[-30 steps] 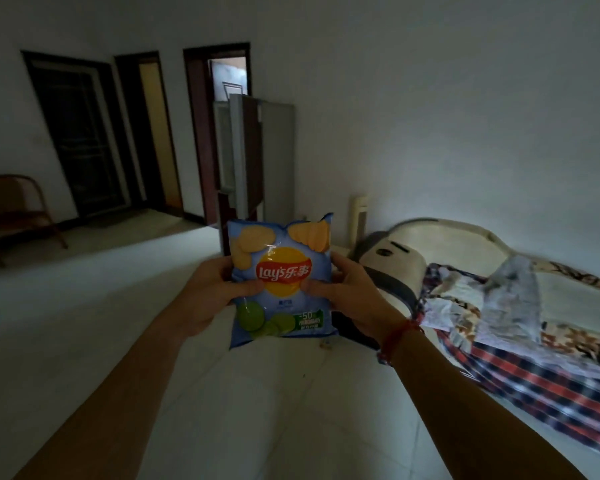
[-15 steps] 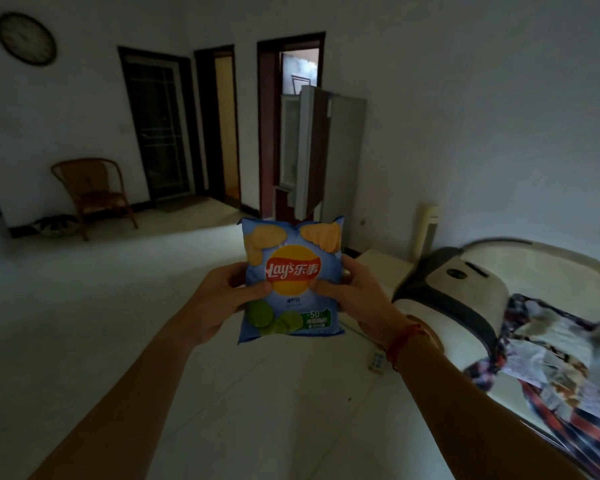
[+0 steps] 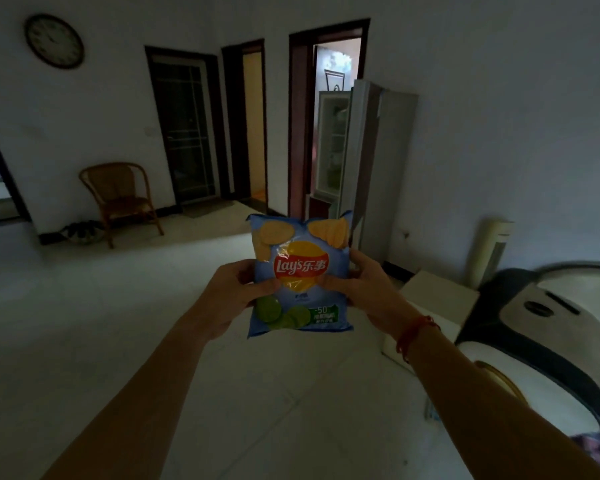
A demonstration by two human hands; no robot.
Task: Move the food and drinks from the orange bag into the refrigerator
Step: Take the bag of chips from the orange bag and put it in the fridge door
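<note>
- Your left hand (image 3: 234, 294) and right hand (image 3: 368, 289) pinch the chip bag (image 3: 300, 275) by its side edges, upright at chest height, probably sparing the contents.
- The refrigerator (image 3: 364, 168) stands open across the room, well apart; carry not finished.

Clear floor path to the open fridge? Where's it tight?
Bare floor runs wide between the wicker chair and the white box, straight to the refrigerator. Tight on the right: white box, bed frame and tall white unit crowd together.
</note>
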